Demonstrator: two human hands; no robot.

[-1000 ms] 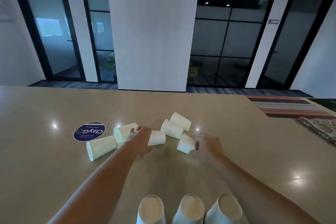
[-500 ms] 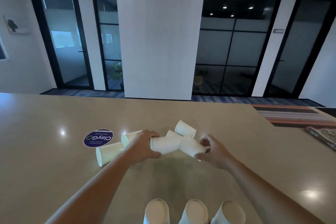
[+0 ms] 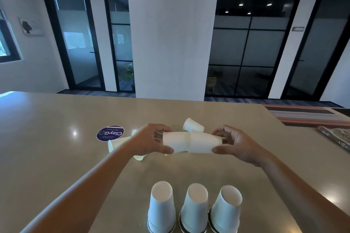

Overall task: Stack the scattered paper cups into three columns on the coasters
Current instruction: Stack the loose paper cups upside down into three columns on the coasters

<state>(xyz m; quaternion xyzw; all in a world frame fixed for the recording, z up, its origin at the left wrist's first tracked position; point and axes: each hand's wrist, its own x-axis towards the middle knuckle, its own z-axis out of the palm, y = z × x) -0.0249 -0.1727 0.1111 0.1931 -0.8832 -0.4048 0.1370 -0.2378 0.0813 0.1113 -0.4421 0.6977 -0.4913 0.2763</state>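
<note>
Above the beige surface (image 3: 47, 157), the left hand (image 3: 149, 143) grips one white paper cup (image 3: 176, 141) on its side, while the right hand (image 3: 238, 145) grips a second cup (image 3: 205, 143), the two cups meeting end to end between the hands. Near the viewer, three upside-down cup columns (image 3: 195, 206) stand side by side on coasters (image 3: 210, 218). Farther off, loose cups (image 3: 193, 125) lie on their sides, some behind the left hand, beside a round purple sticker (image 3: 110, 133).

three stacks (image 3: 193, 208) nearest, scattered cups (image 3: 193, 125) behind
</note>
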